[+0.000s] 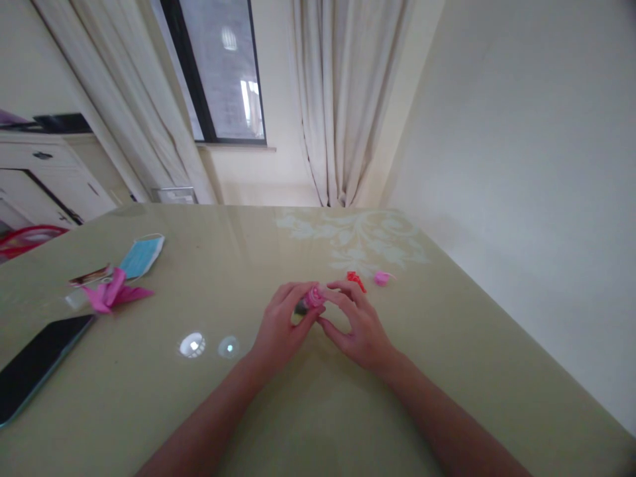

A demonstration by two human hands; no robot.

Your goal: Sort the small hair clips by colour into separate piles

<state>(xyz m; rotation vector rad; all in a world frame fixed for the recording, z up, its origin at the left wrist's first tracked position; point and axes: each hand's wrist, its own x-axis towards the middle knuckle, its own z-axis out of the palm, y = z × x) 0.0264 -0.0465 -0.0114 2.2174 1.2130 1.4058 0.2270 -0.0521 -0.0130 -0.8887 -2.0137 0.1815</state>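
Observation:
A small pink item point(314, 297) with folded or ridged sides is held above the middle of the table, a dark end showing on its left. Its exact kind I cannot make out. My left hand point(287, 320) is closed on it, gripping between thumb and fingers. From the other side, my right hand point(358, 324) curls round, its index fingertip against the pink surface and its thumb close below. Just beyond the right fingers lie a crumpled red piece point(356, 281) and a small pink piece point(382, 278) with a thin string or tail.
Left on the glossy table point(209, 397) are a phone point(42, 361), a pink folded paper shape point(115, 293), a blue face mask point(142, 257) and a small brown-red packet point(90, 276). A wall point(536, 185) borders the right edge; curtains point(342, 99) hang behind.

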